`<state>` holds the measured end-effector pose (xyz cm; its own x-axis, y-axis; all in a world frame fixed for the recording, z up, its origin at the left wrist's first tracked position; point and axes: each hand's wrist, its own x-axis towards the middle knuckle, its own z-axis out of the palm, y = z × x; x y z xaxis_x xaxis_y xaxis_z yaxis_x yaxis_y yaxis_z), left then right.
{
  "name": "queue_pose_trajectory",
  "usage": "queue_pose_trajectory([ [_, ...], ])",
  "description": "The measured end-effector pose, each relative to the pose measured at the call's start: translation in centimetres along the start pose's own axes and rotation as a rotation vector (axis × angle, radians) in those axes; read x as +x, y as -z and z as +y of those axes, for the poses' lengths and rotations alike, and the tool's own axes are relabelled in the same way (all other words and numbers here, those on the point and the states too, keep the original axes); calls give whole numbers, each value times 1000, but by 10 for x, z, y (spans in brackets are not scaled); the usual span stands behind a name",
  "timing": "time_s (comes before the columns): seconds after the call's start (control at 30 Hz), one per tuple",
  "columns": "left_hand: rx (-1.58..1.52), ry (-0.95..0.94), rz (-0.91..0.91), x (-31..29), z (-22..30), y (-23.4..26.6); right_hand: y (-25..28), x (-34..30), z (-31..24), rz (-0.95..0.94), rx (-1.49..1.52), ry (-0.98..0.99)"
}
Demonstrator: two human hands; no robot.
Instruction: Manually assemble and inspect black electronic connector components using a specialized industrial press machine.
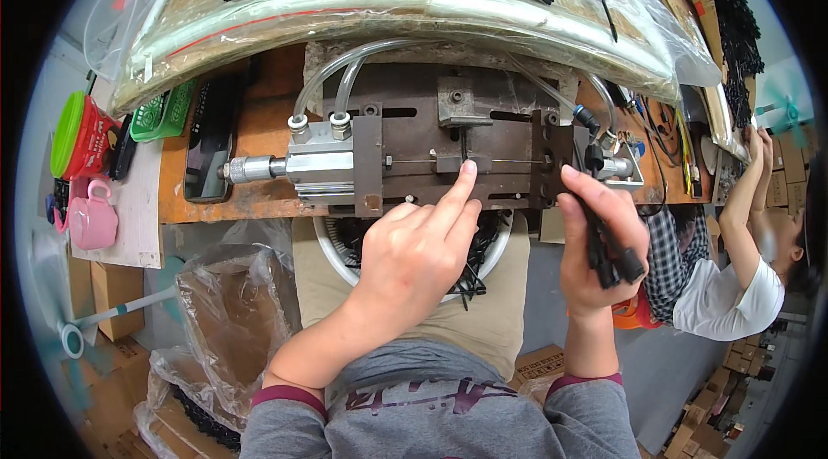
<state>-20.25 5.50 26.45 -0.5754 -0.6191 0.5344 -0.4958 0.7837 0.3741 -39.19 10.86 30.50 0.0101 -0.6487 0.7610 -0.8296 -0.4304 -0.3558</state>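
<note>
My left hand reaches over the middle of a dark metal fixture. Its index finger is stretched out, the tip touching a small dark block on a thin rod that runs across the fixture. The other fingers are partly bent, and I see nothing held in them. At the fixture's right end, my right hand is closed round several black plastic rod-like parts with thick ends, which point down toward me. A silver pneumatic cylinder with clear hoses sits at the fixture's left end.
A plastic-covered tray heaped with black parts stands behind the fixture. Below it, a white-rimmed tub of black parts rests at my lap. A pink cup and red container stand left. Another person works at right.
</note>
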Motion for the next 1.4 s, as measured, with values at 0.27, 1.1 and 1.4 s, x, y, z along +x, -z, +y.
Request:
queue_pose_trajectory([
  [0.27,-265,109,-37,0,-2,11,-6,-7,10,-43,-322,321],
  [1.1,-30,24,-9,-3,0,1,6,-13,2,131,996,-748],
  [1.4,-770,191,3,0,10,23,-5,-18,-13,-20,1503,-1042],
])
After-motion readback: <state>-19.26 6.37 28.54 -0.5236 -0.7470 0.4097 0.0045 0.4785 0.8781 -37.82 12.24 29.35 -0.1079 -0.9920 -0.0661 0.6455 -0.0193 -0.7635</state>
